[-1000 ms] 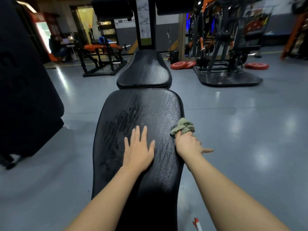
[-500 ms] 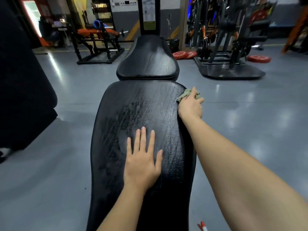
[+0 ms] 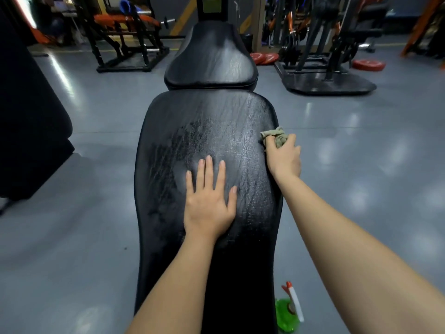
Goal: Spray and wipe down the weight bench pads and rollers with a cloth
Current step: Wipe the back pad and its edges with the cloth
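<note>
no legible text anywhere; label [image 3: 212, 3] on black post [image 3: 212, 17] too blurred to read.

We see a glossy grey floor [image 3: 84, 189] catching pale patches of light. At our far left looms a bulky black shape [image 3: 29, 116], too dark to identify. Further back on the left stands a black-framed machine with orange pads [image 3: 125, 20]. On the right, dark equipment sits on a black base plate [image 3: 337, 86]. Red weight plates [image 3: 263, 57] lie near its left end, and another red plate [image 3: 368, 65] lies to its right. A yellow diagonal stripe [image 3: 184, 18] marks the back wall.
</note>
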`<state>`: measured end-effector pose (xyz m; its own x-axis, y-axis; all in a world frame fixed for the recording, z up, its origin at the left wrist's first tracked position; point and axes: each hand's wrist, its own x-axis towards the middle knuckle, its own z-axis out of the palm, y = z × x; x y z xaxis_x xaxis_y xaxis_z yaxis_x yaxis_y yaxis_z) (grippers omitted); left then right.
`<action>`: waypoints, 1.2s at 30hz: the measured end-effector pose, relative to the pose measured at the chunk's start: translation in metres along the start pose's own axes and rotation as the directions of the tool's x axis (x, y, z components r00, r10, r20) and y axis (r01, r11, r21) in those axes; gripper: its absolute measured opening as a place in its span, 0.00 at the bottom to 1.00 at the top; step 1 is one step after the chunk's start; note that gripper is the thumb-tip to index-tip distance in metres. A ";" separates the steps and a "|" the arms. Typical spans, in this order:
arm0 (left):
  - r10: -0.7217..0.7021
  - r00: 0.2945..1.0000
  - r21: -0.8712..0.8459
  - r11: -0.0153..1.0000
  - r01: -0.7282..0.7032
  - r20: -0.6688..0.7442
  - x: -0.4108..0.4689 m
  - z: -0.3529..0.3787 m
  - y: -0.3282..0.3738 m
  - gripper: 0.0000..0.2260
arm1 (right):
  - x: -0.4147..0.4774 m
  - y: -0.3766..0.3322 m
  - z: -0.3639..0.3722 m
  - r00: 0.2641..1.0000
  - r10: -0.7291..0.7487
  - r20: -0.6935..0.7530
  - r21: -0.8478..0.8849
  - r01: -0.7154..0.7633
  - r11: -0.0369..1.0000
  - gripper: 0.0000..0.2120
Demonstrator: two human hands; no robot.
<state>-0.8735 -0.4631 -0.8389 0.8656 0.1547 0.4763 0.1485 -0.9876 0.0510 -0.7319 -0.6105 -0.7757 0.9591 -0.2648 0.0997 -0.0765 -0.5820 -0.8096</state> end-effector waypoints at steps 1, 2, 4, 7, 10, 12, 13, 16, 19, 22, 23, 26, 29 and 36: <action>0.000 1.000 -0.001 1.000 0.000 0.002 -0.001 0.000 -0.001 0.30 | -0.012 0.010 -0.002 1.000 0.007 0.003 0.018 -0.007 1.000 0.24; 0.001 1.000 0.003 1.000 -0.001 0.001 -0.002 0.000 -0.001 0.30 | -0.025 0.020 -0.004 1.000 0.014 0.007 0.037 -0.014 0.999 0.23; -0.003 1.000 0.013 1.000 0.003 0.001 -0.003 0.000 0.000 0.30 | -0.051 0.038 -0.007 0.999 0.026 0.022 0.067 -0.027 0.997 0.21; -0.007 1.000 0.011 1.000 0.007 0.001 -0.003 -0.002 0.000 0.30 | -0.073 0.058 -0.014 0.997 0.047 0.067 0.040 -0.049 0.998 0.21; -0.013 1.000 -0.003 1.000 0.013 0.010 -0.004 -0.001 -0.001 0.30 | -0.084 0.073 -0.025 0.988 0.069 0.141 -0.039 -0.064 0.997 0.23; -0.017 1.000 -0.015 1.000 0.017 0.015 -0.008 -0.002 0.000 0.30 | -0.095 0.082 -0.029 0.981 0.086 0.174 -0.012 -0.086 0.996 0.25; -0.015 1.000 -0.021 1.000 0.015 0.013 -0.010 -0.002 0.001 0.30 | -0.100 0.084 -0.028 0.978 0.097 0.185 0.035 -0.105 0.994 0.25; -0.005 1.000 -0.046 0.999 0.005 -0.003 -0.012 -0.003 0.001 0.30 | -0.107 0.082 -0.011 0.969 0.161 0.190 0.241 -0.205 0.948 0.30; -0.008 1.000 -0.066 0.998 0.007 -0.008 -0.012 -0.004 0.001 0.30 | -0.102 0.065 0.001 0.968 0.233 0.096 0.367 -0.252 0.895 0.26; -0.003 1.000 -0.073 0.997 0.001 -0.021 -0.009 -0.003 0.000 0.30 | -0.079 0.044 0.004 0.978 0.202 -0.060 0.237 -0.182 0.954 0.16; -0.004 1.000 -0.073 0.997 0.002 -0.023 -0.008 -0.002 -0.001 0.30 | -0.068 0.035 0.005 0.976 0.196 -0.097 0.181 -0.177 0.967 0.16; -0.014 0.999 -0.085 0.996 0.011 -0.034 -0.005 0.001 -0.004 0.30 | -0.027 -0.001 0.008 0.975 0.178 -0.130 0.041 -0.175 0.984 0.20; -0.019 0.998 -0.105 0.994 0.013 -0.058 -0.006 0.003 -0.003 0.31 | 0.006 -0.034 0.011 0.985 0.118 -0.129 -0.057 -0.126 0.990 0.21; -0.024 0.998 -0.106 0.994 0.017 -0.061 -0.001 0.002 -0.003 0.30 | 0.012 -0.032 0.014 0.991 0.012 -0.135 -0.232 -0.043 0.972 0.23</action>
<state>-0.8744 -0.4599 -0.8412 0.8312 0.1764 0.5273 0.1122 -0.9820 0.1517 -0.7141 -0.5842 -0.7571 0.9127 -0.3728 0.1673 -0.1788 -0.7326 -0.6568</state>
